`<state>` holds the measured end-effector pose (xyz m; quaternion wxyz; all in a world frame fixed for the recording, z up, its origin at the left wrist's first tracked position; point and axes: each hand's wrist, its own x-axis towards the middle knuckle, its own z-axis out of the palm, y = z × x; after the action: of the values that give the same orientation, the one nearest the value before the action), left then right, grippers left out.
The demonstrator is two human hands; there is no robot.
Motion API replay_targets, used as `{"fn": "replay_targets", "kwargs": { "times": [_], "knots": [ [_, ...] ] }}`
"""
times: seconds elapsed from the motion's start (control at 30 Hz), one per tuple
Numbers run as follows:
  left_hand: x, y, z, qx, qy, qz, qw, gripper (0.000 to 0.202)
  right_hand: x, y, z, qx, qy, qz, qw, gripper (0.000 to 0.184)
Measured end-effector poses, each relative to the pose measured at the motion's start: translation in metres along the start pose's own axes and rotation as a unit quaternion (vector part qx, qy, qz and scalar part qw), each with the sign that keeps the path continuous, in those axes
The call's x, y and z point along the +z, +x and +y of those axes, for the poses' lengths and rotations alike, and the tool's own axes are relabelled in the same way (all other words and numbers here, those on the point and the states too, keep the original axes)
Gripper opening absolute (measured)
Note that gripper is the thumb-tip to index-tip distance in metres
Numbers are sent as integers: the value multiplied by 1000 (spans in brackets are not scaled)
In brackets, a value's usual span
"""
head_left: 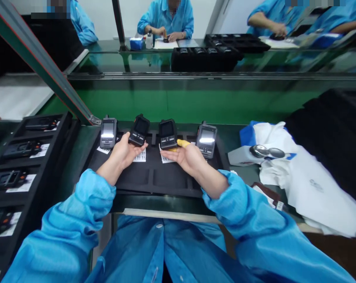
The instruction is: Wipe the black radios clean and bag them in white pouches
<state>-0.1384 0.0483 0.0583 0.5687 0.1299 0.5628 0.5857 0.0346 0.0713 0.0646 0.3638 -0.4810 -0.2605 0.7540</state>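
Four small handheld devices stand in a row at the far edge of a black tray (154, 179). My left hand (123, 151) grips the second device (139, 129), a black one tilted to the left. My right hand (187, 156), with a yellow finger cot (183, 143), holds the third device (167, 133) from below. A grey device (108, 133) stands at the far left and another grey device (206, 140) at the far right, both with lit screens. White barcode labels (140, 156) lie on the tray under the devices.
A stack of black trays (24, 165) holding more devices and labels sits at my left. At the right lie a white cloth (307, 181), a white box with a metal tool (265, 151) and dark material (337, 133). Across the green conveyor, people in blue coats work.
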Motion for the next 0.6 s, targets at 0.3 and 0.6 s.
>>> {"fn": "replay_targets", "kwargs": {
  "times": [0.3, 0.6],
  "knots": [
    [-12, -13, -4, 9, 154, 24, 988, 28, -12, -3, 4, -31, -179, 29, 983, 54],
    [-3, -43, -8, 142, 317, 44, 937, 70, -34, -16, 1, -85, -197, 0, 977, 61]
  ]
}}
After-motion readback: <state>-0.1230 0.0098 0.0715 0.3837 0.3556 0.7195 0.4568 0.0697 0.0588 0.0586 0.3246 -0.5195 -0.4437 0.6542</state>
